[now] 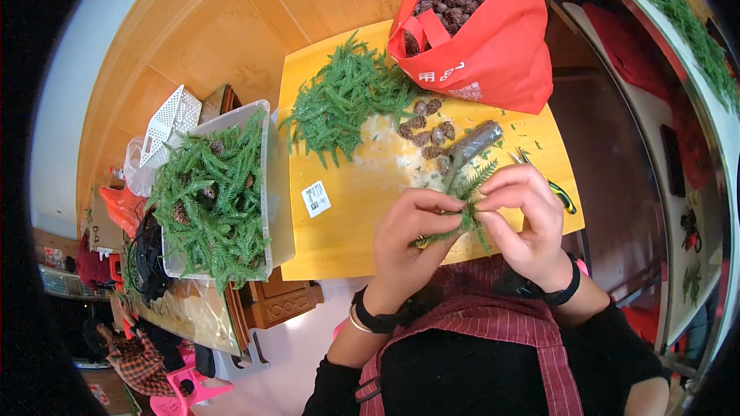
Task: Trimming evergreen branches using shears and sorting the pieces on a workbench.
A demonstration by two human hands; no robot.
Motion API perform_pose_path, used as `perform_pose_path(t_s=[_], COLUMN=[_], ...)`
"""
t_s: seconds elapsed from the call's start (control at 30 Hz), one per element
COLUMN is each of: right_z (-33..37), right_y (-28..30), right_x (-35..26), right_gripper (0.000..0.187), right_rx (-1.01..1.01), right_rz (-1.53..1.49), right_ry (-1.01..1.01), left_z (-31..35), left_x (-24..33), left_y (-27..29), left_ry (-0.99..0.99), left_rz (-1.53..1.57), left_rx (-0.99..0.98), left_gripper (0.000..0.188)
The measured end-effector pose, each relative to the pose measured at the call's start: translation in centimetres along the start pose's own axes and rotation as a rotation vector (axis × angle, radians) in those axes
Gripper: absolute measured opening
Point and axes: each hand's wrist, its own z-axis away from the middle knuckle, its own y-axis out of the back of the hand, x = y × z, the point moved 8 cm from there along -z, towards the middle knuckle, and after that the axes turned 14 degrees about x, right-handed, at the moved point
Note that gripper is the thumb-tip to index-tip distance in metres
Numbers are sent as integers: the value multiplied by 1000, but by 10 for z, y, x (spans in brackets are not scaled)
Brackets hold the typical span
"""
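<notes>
Close to the table's near edge, my left hand pinches a green artificial pine sprig between thumb and fingers. From the other side, my right hand closes thumb and forefinger on the sprig's middle, and the fingertips of both hands almost meet there. Whether a thin wire is also between them is too small to tell. Just beyond the sprig lies a grey-brown wrapped roll. Several brown pine cones are scattered left of the roll. Pliers with black and yellow handles lie beside my right hand, partly hidden.
A heap of pine sprigs covers the yellow table's far left. Behind stands a red bag filled with pine cones. A clear plastic bin of sprigs and cones adjoins the left edge; a white label lies nearby. Another person sits lower left.
</notes>
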Motion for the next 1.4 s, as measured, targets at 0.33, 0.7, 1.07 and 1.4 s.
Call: perform_pose_path(t_s=[0.33, 0.7, 1.07, 1.4], right_z=[-6, -2, 9, 12], right_y=[-3, -11, -14, -9], right_x=[9, 17, 31, 39], right_gripper=[11, 8, 9, 10], right_rx=[-126, -207, -241, -142], right_rz=[-73, -110, -256, -374], right_ry=[-128, -322, -511, -589], left_z=[9, 11, 8, 12], left_x=[-27, -31, -25, -26], left_y=[-4, -4, -9, -12], left_ry=[496, 542, 530, 574], left_rz=[374, 382, 335, 212], left_rx=[-1, -68, -61, -108], left_gripper=[19, 18, 37, 44])
